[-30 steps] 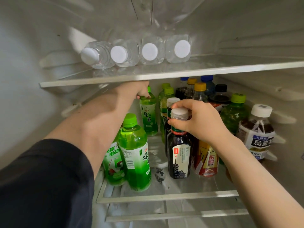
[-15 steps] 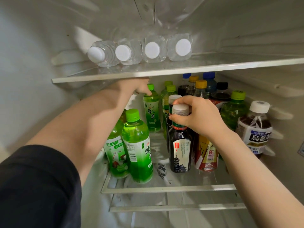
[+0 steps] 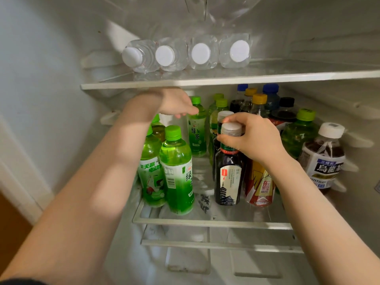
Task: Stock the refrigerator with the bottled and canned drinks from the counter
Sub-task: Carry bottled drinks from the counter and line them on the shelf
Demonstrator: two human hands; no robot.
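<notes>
We see the dark tea bottle (image 3: pixel 228 173) standing upright near the front of the middle glass shelf (image 3: pixel 211 220) in the fridge: silver-grey cap, green neck band, black label w/ a pagoda graphic. The right hand (image 3: pixel 253 138) grips it at cap and neck, fingers wrapped round. A red-and-yellow bottle (image 3: pixel 260 188) stands just beside it on the right; its upper part is hidden behind the right wrist. The left hand (image 3: pixel 174 103) reaches under the upper shelf (image 3: pixel 226 80), fingertips touching a green tea bottle (image 3: pixel 197 132) near its shoulder; whether it grasps the bottle we cannot tell, as the palm side faces away. Two green bottles (image 3: pixel 176 173) stand front left. Rear bottles overlap, labels unreadable. Four water bottles (image 3: pixel 185 54) lie caps-forward on the upper shelf.
</notes>
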